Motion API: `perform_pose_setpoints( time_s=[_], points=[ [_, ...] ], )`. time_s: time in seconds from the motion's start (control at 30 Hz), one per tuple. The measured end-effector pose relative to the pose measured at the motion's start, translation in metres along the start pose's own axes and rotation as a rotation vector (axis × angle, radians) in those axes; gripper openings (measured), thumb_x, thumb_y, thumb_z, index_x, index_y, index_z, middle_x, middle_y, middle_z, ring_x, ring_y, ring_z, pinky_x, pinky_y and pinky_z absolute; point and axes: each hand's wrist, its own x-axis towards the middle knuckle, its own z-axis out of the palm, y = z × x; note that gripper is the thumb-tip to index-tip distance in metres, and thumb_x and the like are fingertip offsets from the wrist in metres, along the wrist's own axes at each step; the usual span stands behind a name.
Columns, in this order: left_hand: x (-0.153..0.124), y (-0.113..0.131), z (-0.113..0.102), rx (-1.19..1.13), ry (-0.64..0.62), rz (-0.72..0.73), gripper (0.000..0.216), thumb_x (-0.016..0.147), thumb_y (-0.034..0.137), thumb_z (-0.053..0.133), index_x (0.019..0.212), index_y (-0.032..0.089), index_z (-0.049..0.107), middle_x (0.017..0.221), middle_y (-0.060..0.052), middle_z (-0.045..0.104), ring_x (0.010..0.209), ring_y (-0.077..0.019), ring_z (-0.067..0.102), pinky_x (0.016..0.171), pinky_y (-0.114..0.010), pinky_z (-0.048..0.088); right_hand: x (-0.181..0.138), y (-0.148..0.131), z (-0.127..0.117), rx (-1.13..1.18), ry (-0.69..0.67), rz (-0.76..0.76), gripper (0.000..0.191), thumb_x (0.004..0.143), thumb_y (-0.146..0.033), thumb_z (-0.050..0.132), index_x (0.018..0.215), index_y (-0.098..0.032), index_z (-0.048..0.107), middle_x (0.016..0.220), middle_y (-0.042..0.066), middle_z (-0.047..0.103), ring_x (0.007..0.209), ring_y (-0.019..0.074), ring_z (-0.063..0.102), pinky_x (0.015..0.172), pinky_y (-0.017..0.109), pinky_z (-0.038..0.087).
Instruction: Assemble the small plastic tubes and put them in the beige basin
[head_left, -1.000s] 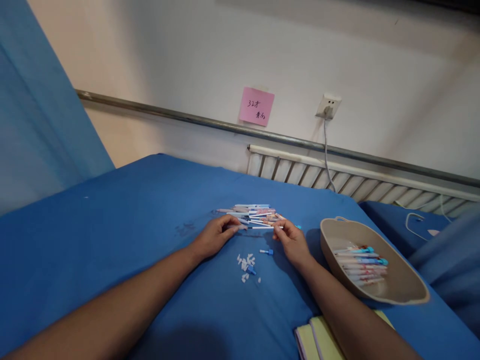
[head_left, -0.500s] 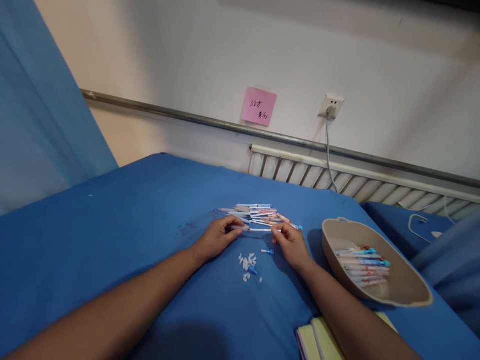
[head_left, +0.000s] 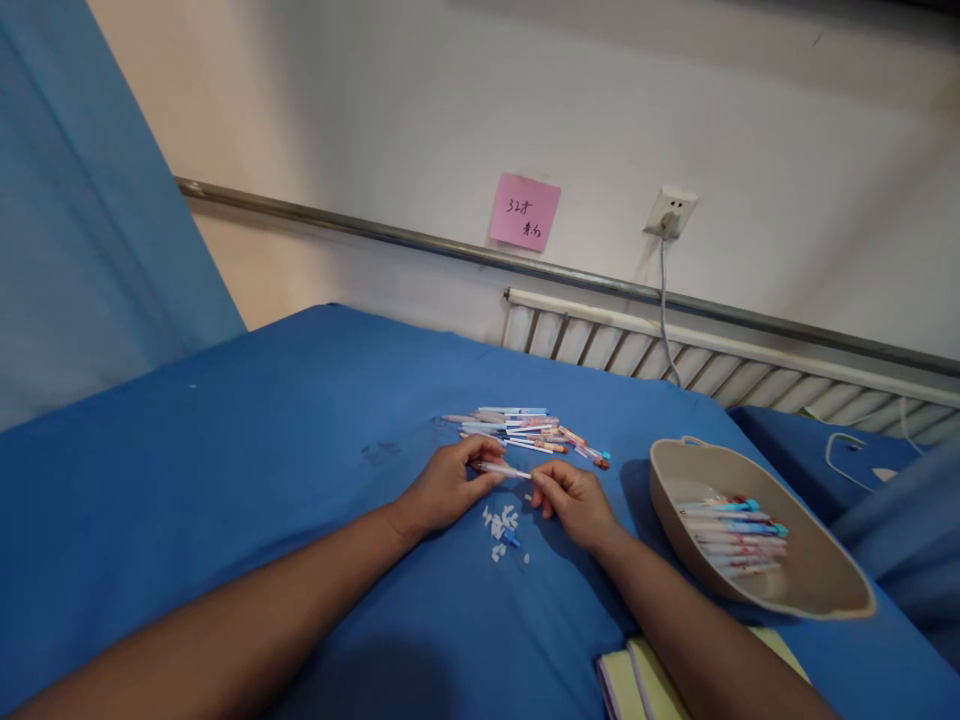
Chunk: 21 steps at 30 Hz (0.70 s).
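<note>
My left hand [head_left: 454, 482] is closed around a slim, pale pinkish pen barrel [head_left: 493, 468], held level just above the blue sheet. From the barrel's right end a short length of white refill [head_left: 523, 475] sticks out, and my right hand [head_left: 566, 497] pinches its tip. Behind both hands lies a loose pile of pens and refills [head_left: 517, 428], some with orange or blue parts. Small white plastic pieces [head_left: 497, 530] are scattered in front of the hands, with a blue piece [head_left: 511, 538] among them.
A beige basin [head_left: 667, 520] with several assembled-looking pens [head_left: 739, 540] stands at the right. A folded yellow-green cloth [head_left: 630, 680] lies under my right forearm. Behind the blue-covered surface [head_left: 315, 400] are a radiator [head_left: 585, 340], a metal rail and a plugged-in cord [head_left: 664, 310].
The white refill, earlier stretched long between my hands, now shows only a short end outside the barrel. My right hand has come closer to my left. The blue piece near it is now hidden.
</note>
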Motion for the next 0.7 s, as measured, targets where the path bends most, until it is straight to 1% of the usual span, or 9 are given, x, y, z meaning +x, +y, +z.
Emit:
perform_pose_setpoints(
  time_s=[0.17,0.33,0.43,0.53,0.63,0.7],
  points=[
    [-0.001,0.003,0.001,-0.003,-0.014,-0.004,0.024,0.078,0.026,0.061,0.1,0.018,0.057,0.089,-0.003,0.069,0.081,-0.0172,0.064,0.079,-0.032,0.05,-0.001,-0.001,0.002,0.006,-0.027,0.001,0.032,0.085,-0.047,0.048,0.071,-0.02,0.057,0.058,-0.002,0.06,0.045,0.0102,0.05,0.047,0.022,0.039],
    [-0.001,0.0,-0.002,0.147,-0.026,0.03,0.023,0.08,0.027,0.059,0.101,0.019,0.063,0.094,-0.003,0.069,0.085,-0.018,0.063,0.08,-0.03,0.047,-0.003,-0.003,0.003,-0.006,-0.024,-0.001,0.03,0.087,-0.044,0.047,0.071,-0.02,0.056,0.058,-0.003,0.06,0.042,0.0094,0.048,0.045,0.021,0.037],
    [-0.001,-0.001,-0.003,0.209,-0.108,0.076,0.022,0.083,0.027,0.054,0.101,0.021,0.065,0.099,-0.003,0.068,0.09,-0.0179,0.061,0.081,-0.028,0.045,-0.003,-0.006,0.002,-0.004,0.011,-0.007,0.028,0.087,-0.043,0.047,0.076,-0.02,0.057,0.058,-0.003,0.059,0.043,0.0094,0.047,0.044,0.021,0.036],
    [0.0,-0.002,-0.002,0.241,-0.209,0.076,0.021,0.084,0.03,0.052,0.098,0.021,0.065,0.09,-0.001,0.067,0.083,-0.0168,0.059,0.075,-0.027,0.045,-0.002,-0.009,0.001,0.064,0.021,-0.013,0.027,0.085,-0.045,0.049,0.081,-0.019,0.056,0.057,-0.003,0.058,0.042,0.009,0.047,0.043,0.021,0.036],
    [0.001,-0.004,0.0,0.169,-0.263,0.038,0.02,0.083,0.033,0.052,0.092,0.019,0.064,0.081,0.0,0.064,0.074,-0.015,0.056,0.07,-0.025,0.044,0.0,-0.012,-0.003,0.155,0.014,-0.033,0.033,0.086,-0.05,0.046,0.088,-0.018,0.056,0.058,-0.002,0.059,0.041,0.0092,0.048,0.044,0.021,0.037],
    [0.002,-0.006,0.001,0.08,-0.256,-0.008,0.021,0.082,0.034,0.054,0.091,0.018,0.064,0.079,0.0,0.062,0.073,-0.0141,0.054,0.069,-0.024,0.044,0.003,-0.011,-0.009,0.216,0.081,-0.031,0.041,0.087,-0.054,0.04,0.093,-0.017,0.056,0.059,-0.002,0.059,0.041,0.0097,0.049,0.043,0.022,0.038]
  ],
)
